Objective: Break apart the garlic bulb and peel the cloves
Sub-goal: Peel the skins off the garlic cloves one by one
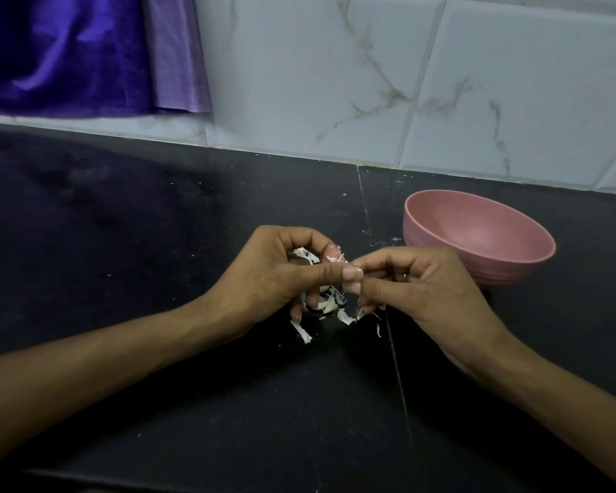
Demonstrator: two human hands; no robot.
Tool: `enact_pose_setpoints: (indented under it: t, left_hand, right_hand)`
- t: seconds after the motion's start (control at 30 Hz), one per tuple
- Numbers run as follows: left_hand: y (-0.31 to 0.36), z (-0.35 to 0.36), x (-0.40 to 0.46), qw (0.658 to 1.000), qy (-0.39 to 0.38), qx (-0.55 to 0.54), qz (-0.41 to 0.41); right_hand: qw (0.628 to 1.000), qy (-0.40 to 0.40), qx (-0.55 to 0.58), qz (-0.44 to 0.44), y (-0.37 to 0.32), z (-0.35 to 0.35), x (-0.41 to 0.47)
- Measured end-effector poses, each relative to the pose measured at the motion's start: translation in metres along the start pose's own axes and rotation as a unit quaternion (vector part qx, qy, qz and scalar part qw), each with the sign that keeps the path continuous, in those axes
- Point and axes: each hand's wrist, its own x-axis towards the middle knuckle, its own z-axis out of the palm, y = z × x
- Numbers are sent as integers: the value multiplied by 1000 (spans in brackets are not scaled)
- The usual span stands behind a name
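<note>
Head view: left hand (264,279) grip holds garlic bulb (320,297); right hand (416,293) grip pinches skin (342,258).

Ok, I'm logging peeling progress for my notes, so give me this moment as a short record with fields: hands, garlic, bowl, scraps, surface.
left hand: left hand grips the garlic bulb
right hand: right hand pinches at skin by the bulb's top
garlic: partly skinned, held just above the counter
bowl: pink bowl to the right, no cloves visible inside
scraps: skin scraps lie under the hands
surface: black counter
</note>
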Motion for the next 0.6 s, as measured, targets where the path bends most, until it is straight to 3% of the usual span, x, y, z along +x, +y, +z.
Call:
enact_pose_setpoints:
  t: [0.23,0.6]
  left_hand:
    - [1,3,-2,999,-2,51,7]
    - [-5,1,1,999,3,36,26]
  right_hand:
    - [999,7,-38,-16,-1,1,-2]
    - [995,17,-94,-33,-2,2,-2]
